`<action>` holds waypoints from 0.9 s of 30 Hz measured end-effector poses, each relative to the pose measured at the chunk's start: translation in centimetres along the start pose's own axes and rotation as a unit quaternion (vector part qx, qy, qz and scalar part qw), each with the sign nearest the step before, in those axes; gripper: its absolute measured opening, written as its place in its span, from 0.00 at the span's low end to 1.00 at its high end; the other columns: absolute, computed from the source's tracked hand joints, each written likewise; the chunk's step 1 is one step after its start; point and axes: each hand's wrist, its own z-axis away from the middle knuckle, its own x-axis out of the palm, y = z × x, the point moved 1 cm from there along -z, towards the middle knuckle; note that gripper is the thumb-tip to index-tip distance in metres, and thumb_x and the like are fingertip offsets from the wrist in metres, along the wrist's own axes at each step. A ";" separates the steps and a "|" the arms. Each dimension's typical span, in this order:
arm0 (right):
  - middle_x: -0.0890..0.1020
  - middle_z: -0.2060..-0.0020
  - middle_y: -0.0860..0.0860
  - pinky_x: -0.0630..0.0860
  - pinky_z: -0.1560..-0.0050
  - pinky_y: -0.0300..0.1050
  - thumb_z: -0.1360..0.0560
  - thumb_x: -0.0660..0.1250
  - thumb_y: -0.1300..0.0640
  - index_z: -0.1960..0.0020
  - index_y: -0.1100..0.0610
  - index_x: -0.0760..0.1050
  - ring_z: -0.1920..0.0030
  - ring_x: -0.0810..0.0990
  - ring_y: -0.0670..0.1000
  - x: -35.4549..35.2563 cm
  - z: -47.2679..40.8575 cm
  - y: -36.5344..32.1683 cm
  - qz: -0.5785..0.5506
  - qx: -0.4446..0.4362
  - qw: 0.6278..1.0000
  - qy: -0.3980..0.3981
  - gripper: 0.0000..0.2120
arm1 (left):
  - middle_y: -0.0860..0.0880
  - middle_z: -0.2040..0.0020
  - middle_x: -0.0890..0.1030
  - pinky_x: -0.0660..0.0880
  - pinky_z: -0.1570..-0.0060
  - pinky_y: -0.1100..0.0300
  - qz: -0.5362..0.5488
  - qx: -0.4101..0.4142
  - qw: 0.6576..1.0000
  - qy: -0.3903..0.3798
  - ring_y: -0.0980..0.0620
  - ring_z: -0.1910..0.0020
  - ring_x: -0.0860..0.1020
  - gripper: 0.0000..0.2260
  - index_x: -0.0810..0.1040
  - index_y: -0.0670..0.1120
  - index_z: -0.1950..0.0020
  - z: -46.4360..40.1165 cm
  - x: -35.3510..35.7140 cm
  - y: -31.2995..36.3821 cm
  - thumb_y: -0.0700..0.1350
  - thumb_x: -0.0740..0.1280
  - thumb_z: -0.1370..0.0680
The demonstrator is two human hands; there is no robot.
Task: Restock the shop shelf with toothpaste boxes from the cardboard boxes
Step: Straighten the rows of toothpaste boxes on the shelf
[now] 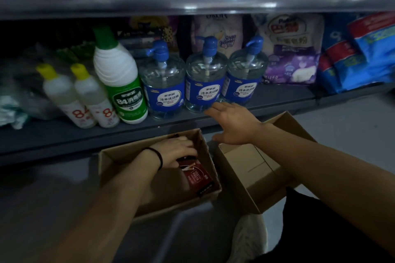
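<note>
Our left hand (175, 151) is down inside the left cardboard box (111, 156), fingers curled over a dark red toothpaste box (197, 177) lying against the box's right wall; its white label reads "TOOTH PASTE". We cannot tell whether the fingers actually grip it or only rest on its upper end. A black band (157, 156) circles that wrist.

Our right hand (233, 123) hovers flat and wide, fingers spread and holding nothing, above the gap between the shelf edge (64, 134) and the right cardboard box (245, 168), whose brown inside shows no toothpaste.

On the grey shelf behind stand three clear pump bottles (205, 83) with blue caps and blue labels reading "冷水洗洁精". Left of them is a tall white bottle (121, 79) with a green cap and a green label marked "84" (the characters after it are blurred), then two smaller yellow-capped bottles (74, 96) printed with a red "84". A pale bag (220, 34) further back carries "Soap powder". Blue and red packs (359, 55) fill the right end.
</note>
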 end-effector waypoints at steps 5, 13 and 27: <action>0.72 0.37 0.50 0.71 0.39 0.51 0.31 0.70 0.41 0.29 0.53 0.64 0.38 0.72 0.52 -4.0 1.2 -1.8 0.027 -0.009 0.999 0.027 0.35 | 0.50 0.36 0.68 0.65 0.39 0.57 -0.005 -0.049 0.998 0.036 0.50 0.36 0.65 0.24 0.68 0.52 0.31 5.4 -4.3 0.8 0.43 0.68 0.26; 0.72 0.37 0.50 0.70 0.39 0.48 0.30 0.70 0.42 0.28 0.53 0.64 0.38 0.72 0.52 -10.8 1.7 -6.1 0.049 -0.052 0.995 0.075 0.35 | 0.49 0.37 0.69 0.68 0.42 0.56 -0.056 -0.144 0.983 0.098 0.49 0.39 0.67 0.24 0.69 0.52 0.32 15.3 -10.1 1.9 0.44 0.69 0.27; 0.74 0.39 0.51 0.69 0.47 0.45 0.29 0.68 0.41 0.30 0.53 0.67 0.41 0.74 0.53 -22.5 -3.0 -15.2 0.061 -0.150 0.975 0.152 0.32 | 0.49 0.42 0.69 0.71 0.51 0.56 -0.137 -0.331 0.913 0.197 0.49 0.43 0.68 0.26 0.68 0.53 0.33 30.6 -18.5 1.0 0.52 0.70 0.29</action>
